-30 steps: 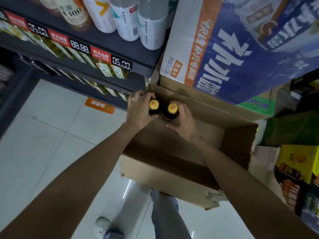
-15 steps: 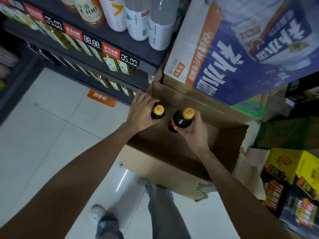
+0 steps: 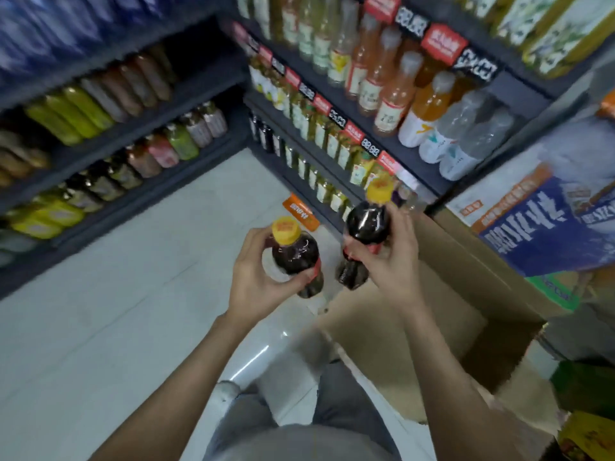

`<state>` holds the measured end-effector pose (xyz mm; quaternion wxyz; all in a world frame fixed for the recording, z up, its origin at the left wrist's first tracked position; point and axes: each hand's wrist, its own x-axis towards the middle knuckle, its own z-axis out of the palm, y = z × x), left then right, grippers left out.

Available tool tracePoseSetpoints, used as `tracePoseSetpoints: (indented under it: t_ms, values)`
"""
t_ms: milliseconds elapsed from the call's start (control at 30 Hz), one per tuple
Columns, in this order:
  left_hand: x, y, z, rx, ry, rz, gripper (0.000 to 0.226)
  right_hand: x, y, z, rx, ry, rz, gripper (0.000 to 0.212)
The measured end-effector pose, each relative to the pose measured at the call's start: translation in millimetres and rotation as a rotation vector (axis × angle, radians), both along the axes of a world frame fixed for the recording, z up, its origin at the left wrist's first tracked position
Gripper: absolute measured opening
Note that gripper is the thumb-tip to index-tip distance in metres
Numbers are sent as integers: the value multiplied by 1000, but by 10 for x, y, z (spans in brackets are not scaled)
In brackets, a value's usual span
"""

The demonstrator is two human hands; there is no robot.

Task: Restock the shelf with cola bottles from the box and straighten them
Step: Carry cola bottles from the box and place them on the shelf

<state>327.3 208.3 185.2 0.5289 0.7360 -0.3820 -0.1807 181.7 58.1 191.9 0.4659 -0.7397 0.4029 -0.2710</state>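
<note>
Bottles in both hands, clear of the open box [image 3: 492, 371]; left hand [image 3: 256, 281] closed round one cola bottle [image 3: 294, 257], right hand [image 3: 387, 257] wrapped round the other bottle [image 3: 366, 227]. Probably best carried upright, gripped at mid-body; set into a gap on the shelf [image 3: 332, 151] one at a time; labels turned forward, caps level.

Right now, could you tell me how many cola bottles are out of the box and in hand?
2. One cola bottle is in the left hand; the other cola bottle is in the right hand, raised slightly higher. The cardboard box interior is only partly visible, so more may be hidden.
</note>
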Motion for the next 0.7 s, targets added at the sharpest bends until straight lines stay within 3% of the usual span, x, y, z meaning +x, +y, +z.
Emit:
tracePoseSetpoints:
  t_ms: [100, 233, 400, 700]
  values:
    - [492, 852, 194, -23, 35, 194, 52, 761, 683, 78, 21, -80, 81, 71]
    - [1120, 2062, 438, -134, 140, 448, 65, 1758, 1698, 142, 165, -182, 208, 68]
    - [1804, 3400, 668, -269, 163, 667, 48, 2902, 2901, 154, 233, -159, 413, 65]
    - [3147, 5138, 748, -165, -28, 1042, 54, 4738, 4343, 343, 246, -141, 795, 64]
